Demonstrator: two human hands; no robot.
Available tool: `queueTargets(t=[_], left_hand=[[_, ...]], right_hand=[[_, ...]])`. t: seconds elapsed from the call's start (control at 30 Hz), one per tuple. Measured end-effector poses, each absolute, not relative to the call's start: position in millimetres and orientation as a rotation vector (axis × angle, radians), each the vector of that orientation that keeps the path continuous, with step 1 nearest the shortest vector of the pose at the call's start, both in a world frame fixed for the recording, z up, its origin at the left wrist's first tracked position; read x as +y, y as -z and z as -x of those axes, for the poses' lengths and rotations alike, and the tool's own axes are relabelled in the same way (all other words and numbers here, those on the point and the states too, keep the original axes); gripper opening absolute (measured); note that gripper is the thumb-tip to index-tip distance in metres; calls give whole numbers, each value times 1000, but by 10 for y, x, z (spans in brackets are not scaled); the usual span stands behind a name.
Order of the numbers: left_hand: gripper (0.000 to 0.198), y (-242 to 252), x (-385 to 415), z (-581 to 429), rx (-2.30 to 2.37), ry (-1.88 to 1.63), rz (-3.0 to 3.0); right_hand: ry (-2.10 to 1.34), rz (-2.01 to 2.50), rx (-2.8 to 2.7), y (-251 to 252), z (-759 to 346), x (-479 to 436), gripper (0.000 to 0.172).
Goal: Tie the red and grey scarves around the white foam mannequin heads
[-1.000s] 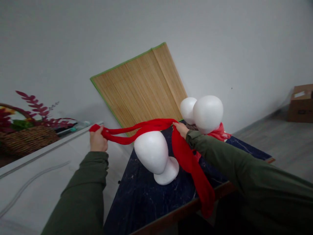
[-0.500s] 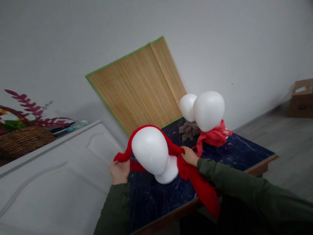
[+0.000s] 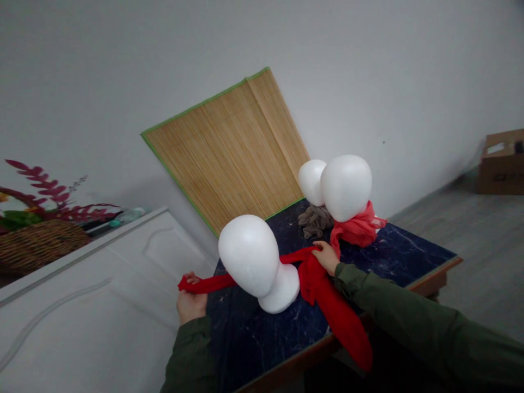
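Note:
A red scarf [image 3: 327, 305] runs behind the neck of the nearest white mannequin head [image 3: 249, 254], which stands tilted in my view on the dark blue marbled table [image 3: 262, 344]. My left hand [image 3: 192, 300] is closed on one end of the scarf, out to the left of the head. On the right, my right hand [image 3: 326, 257] grips the scarf beside the neck, its fingers partly hidden in the cloth. From there the long loose end hangs over the table's front edge. The stretch behind the head is hidden.
Two more white mannequin heads, a larger one [image 3: 347, 185] and a smaller one [image 3: 311, 180], stand at the back with a coral scarf [image 3: 356, 229] and a grey-brown cloth [image 3: 314, 219]. A bamboo mat [image 3: 229, 153] leans on the wall. At left is a white cabinet [image 3: 135, 278] bearing a wicker basket [image 3: 45, 243].
The scarf loop has dropped from over the top of the head to behind its neck and is drawn straighter. My left hand has moved left and down; my right hand shifted slightly right.

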State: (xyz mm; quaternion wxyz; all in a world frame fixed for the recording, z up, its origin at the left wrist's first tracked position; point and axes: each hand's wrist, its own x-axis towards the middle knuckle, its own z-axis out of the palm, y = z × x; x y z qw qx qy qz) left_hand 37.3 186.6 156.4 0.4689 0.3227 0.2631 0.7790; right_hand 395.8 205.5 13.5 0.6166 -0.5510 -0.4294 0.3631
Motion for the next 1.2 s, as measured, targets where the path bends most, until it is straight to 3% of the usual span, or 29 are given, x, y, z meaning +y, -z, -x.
queueTargets(t=[0.17,0.33,0.5,0.7,0.77,0.87,0.9,1.1,1.2], left_hand=[[27,-1171,1342,-586,603,-1744,-606],[3,-661,879,-1107,949,-1380,-879],[22,-569,730,-1679,1156,-923,-1565],[17,-441,889,-2017,1212,-1077,-1589],[15,-361,933,-2040,1248,-1122,-1512],[10,-295,925,-2022,1273,-1090,-1538],[8,-289,908,-2008,1292,-1050,-1557],[33,-357,832,-1781,1175,-1223,-1061],[31,-386,843,-1517,1098,-1395,-860]], right_hand=[[-951,1065,-1032,-274,-3854,1727,35],[-1238,742,-1060,-279,-3578,1295,43],[-1269,722,-1151,-211,-3311,856,49],[-1146,946,-1505,-300,-3192,554,71],[-1084,1027,-1565,-359,-3202,554,59],[-1000,1008,-1644,-429,-3244,618,16],[-963,998,-1644,-442,-3265,653,11],[-745,1147,-1441,-328,-3520,1059,21],[-780,1281,-1335,-213,-3690,1296,27]])
